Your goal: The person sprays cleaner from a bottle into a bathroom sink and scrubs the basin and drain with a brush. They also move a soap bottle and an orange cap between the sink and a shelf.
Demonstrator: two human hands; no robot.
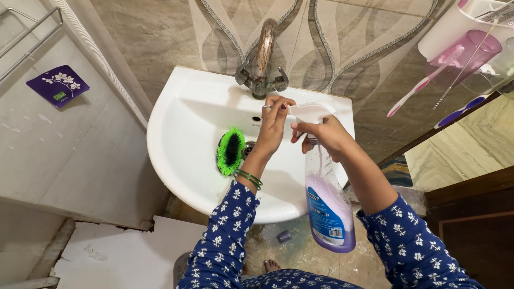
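Two hands on spray bottle [327,206] over white sink [182,155]; right hand [324,136] grips neck, left hand [273,126] pinches nozzle [308,111]; bottle roughly half full, likely moderately heavy, smooth plastic, slippery if wet; neck safest hold; green brush [230,151] lies in basin.

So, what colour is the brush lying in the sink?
The brush has bright green bristles with a black centre; the head view shows it.

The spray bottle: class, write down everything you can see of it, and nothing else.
The spray bottle is clear plastic with a white trigger head and a blue label low on its front. It holds pale purple liquid, filling most of it. It hangs roughly upright over the front edge of the white basin, base tilted toward the camera. The right hand has its grip around the neck, below the trigger; the left hand has its fingertips at the nozzle end of the head.
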